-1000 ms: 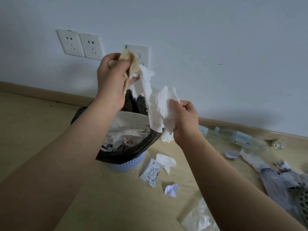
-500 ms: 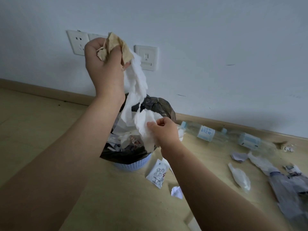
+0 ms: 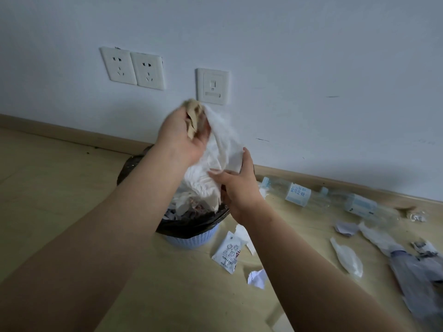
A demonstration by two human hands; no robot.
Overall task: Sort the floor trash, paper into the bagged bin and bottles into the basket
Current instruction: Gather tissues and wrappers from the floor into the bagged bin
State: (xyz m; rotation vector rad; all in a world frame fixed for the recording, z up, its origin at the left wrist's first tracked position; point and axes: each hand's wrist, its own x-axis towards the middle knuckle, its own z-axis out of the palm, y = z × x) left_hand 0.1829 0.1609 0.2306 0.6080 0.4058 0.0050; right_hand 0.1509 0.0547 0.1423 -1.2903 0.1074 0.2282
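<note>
I read the tissue paper (image 3: 215, 161) as soft, crumpled, matt white; bin liner (image 3: 191, 225), glossy black plastic; bottles (image 3: 297, 194), clear glossy plastic; floor (image 3: 72, 188), smooth wood-grain.

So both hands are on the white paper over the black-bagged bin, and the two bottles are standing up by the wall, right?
Not quite. The head view shows the two bottles lying on their sides on the floor by the wall, not standing. The rest holds: the left hand grips the white paper and the right hand touches it, over the black-bagged bin.
</note>
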